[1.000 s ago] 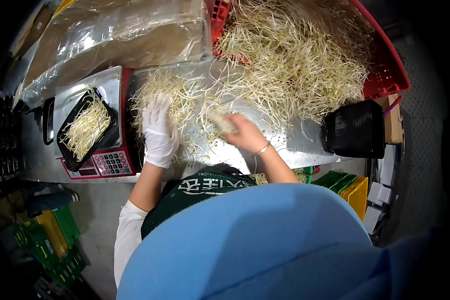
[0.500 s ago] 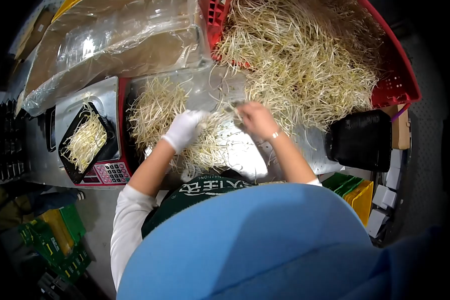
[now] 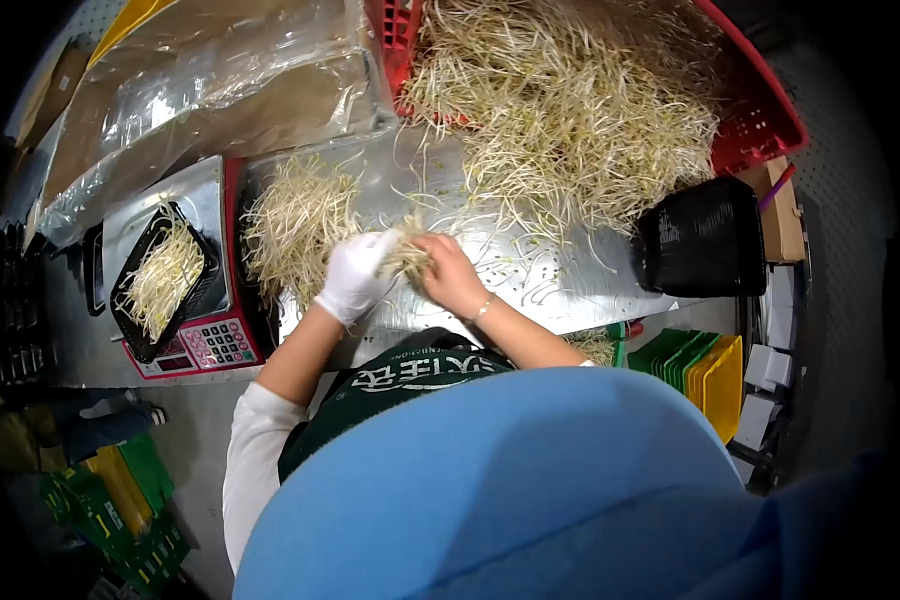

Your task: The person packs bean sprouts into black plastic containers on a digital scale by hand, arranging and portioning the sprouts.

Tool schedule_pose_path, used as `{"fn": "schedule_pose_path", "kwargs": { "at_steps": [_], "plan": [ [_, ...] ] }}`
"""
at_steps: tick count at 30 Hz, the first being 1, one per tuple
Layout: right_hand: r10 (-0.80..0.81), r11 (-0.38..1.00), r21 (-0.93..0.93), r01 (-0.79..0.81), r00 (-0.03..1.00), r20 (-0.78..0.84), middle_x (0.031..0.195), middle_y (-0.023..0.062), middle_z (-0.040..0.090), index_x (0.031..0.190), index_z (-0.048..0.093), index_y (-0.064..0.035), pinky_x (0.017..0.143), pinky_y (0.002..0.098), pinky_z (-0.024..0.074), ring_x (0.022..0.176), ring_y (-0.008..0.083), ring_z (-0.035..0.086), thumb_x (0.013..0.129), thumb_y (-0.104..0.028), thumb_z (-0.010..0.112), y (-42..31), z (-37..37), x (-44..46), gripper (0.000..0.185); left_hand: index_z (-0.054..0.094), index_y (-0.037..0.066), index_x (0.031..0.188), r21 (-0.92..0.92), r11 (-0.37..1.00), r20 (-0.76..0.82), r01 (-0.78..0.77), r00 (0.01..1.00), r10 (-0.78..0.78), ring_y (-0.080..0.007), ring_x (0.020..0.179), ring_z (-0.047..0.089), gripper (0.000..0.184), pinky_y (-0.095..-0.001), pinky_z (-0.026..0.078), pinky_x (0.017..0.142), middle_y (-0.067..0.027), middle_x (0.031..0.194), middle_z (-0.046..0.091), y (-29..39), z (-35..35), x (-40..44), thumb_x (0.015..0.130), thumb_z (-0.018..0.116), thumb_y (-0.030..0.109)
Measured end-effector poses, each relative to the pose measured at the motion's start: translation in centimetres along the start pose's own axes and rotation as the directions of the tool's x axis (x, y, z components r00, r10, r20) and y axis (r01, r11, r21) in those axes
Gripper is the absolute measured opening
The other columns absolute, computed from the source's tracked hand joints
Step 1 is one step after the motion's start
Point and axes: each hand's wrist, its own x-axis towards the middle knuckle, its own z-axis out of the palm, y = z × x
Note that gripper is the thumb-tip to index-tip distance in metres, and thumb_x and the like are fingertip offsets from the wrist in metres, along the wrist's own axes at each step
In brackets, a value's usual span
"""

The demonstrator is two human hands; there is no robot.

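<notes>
Between my two hands is a bunch of bean sprouts [image 3: 406,258], held above the metal table near its front edge. My left hand [image 3: 358,275], in a white glove, closes on the bunch from the left. Bare and wearing a bracelet, my right hand [image 3: 454,277] has its fingers wrapped round the right side of it. Just left of the gloved hand lies a loose pile of bean sprouts [image 3: 300,222]. A much larger heap of bean sprouts [image 3: 580,120] spills from a red crate [image 3: 770,130] at the back right.
On the left, a red scale [image 3: 220,343] carries a black tray [image 3: 208,262] of sprouts. Black trays [image 3: 705,240] stand at the table's right edge. A plastic-lined box [image 3: 220,110] is at the back left. Green and yellow crates [image 3: 712,375] sit below the right edge.
My hands have come together, the right moving left and down. Sprouts that lay spread before me are now gathered between them, baring the metal. The camera view has shifted slightly.
</notes>
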Motion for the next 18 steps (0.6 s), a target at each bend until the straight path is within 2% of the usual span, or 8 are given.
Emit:
{"fn": "schedule_pose_path", "kwargs": {
  "at_steps": [2, 4, 5, 8, 13, 15, 17, 18],
  "plan": [
    [-0.033, 0.982, 0.186, 0.032, 0.999, 0.000, 0.113, 0.0175, 0.050, 0.118, 0.048, -0.0038, 0.092, 0.0372, 0.0394, 0.106, 0.0344, 0.047, 0.073, -0.006, 0.057, -4.7, -0.9, 2.9, 0.045, 0.057, 0.008, 0.108, -0.418, 0.902, -0.192, 0.109, 0.960, -0.205, -0.0276, 0.084, 0.059, 0.045, -0.0370, 0.045, 0.079, -0.0104, 0.092, 0.062, 0.2, -3.1, 0.3, 0.064, 0.067, 0.006],
    [-0.059, 0.955, 0.291, 0.049, 0.998, 0.026, 0.118, 0.0172, 0.049, 0.120, 0.047, -0.0055, 0.094, 0.0376, 0.0380, 0.108, 0.0340, 0.046, 0.073, -0.007, 0.060, -6.2, -1.0, 4.5, 0.048, 0.055, 0.008, 0.109, -0.310, 0.936, -0.225, 0.169, 0.943, -0.244, -0.0271, 0.089, 0.057, 0.047, -0.0389, 0.043, 0.084, -0.0095, 0.095, 0.061, -1.0, -7.3, 0.1, 0.064, 0.068, 0.003],
    [-0.150, 0.964, 0.223, 0.148, 0.989, -0.007, 0.119, 0.0179, 0.047, 0.121, 0.046, -0.0055, 0.095, 0.0392, 0.0360, 0.111, 0.0351, 0.044, 0.072, -0.015, 0.064, -6.4, -0.8, 5.0, 0.054, 0.054, 0.007, 0.111, 0.140, 0.979, -0.216, 0.146, 0.970, -0.114, -0.0278, 0.098, 0.056, 0.048, -0.0407, 0.040, 0.090, -0.0109, 0.103, 0.060, -2.0, -9.3, -0.4, 0.065, 0.068, 0.004],
    [-0.177, 0.983, 0.046, 0.180, 0.983, -0.056, 0.124, 0.0188, 0.044, 0.125, 0.043, -0.0055, 0.098, 0.0424, 0.0321, 0.115, 0.0364, 0.040, 0.070, -0.028, 0.068, -3.8, -2.3, 3.2, 0.065, 0.039, 0.008, 0.127, 0.370, 0.834, -0.098, 0.409, 0.910, -0.403, -0.0354, 0.123, 0.034, 0.070, -0.0488, 0.025, 0.102, -0.0185, 0.133, 0.038, -3.2, -10.3, -2.7, 0.063, 0.069, 0.006],
    [0.118, 0.883, -0.423, -0.202, 0.969, -0.216, 0.128, 0.0199, 0.039, 0.124, 0.042, -0.0048, 0.099, 0.0454, 0.0295, 0.117, 0.0375, 0.038, 0.068, -0.041, 0.070, 3.5, -7.0, -6.4, 0.072, 0.042, 0.000, 0.126, 0.165, 0.983, -0.366, 0.082, 0.930, -0.017, -0.0377, 0.115, 0.043, 0.066, -0.0449, 0.029, 0.100, -0.0207, 0.125, 0.046, 1.9, -6.2, -2.1, 0.064, 0.063, 0.001],
    [0.084, 0.913, -0.399, -0.082, 0.996, -0.012, 0.130, 0.0190, 0.036, 0.125, 0.042, -0.0072, 0.099, 0.0453, 0.0285, 0.119, 0.0361, 0.035, 0.068, -0.043, 0.069, 3.6, -5.4, -7.3, 0.072, 0.041, 0.003, 0.129, -0.144, 0.990, -0.075, 0.002, 0.997, -0.013, -0.0365, 0.117, 0.041, 0.068, -0.0448, 0.030, 0.100, -0.0196, 0.130, 0.043, 5.9, -2.8, -0.5, 0.067, 0.069, 0.011],
    [-0.020, 0.926, -0.375, 0.044, 0.997, 0.069, 0.131, 0.0163, 0.037, 0.125, 0.042, -0.0090, 0.100, 0.0453, 0.0274, 0.120, 0.0344, 0.035, 0.069, -0.041, 0.068, 2.9, -5.5, -4.3, 0.069, 0.042, 0.005, 0.128, 0.068, 0.971, 0.115, -0.228, 0.969, 0.219, -0.0361, 0.121, 0.038, 0.070, -0.0488, 0.024, 0.103, -0.0198, 0.133, 0.039, 5.3, 3.5, -1.3, 0.074, 0.061, 0.044],
    [-0.018, 0.906, -0.421, 0.029, 0.999, 0.031, 0.131, 0.0145, 0.038, 0.125, 0.043, -0.0102, 0.100, 0.0452, 0.0271, 0.120, 0.0334, 0.035, 0.071, -0.037, 0.066, 3.8, -6.0, -2.0, 0.064, 0.037, 0.007, 0.132, 0.104, 0.966, 0.214, -0.238, 0.954, 0.211, -0.0349, 0.124, 0.034, 0.073, -0.0482, 0.020, 0.105, -0.0180, 0.136, 0.036, 4.6, 4.7, -1.2, 0.075, 0.058, 0.047]
  ]
}}
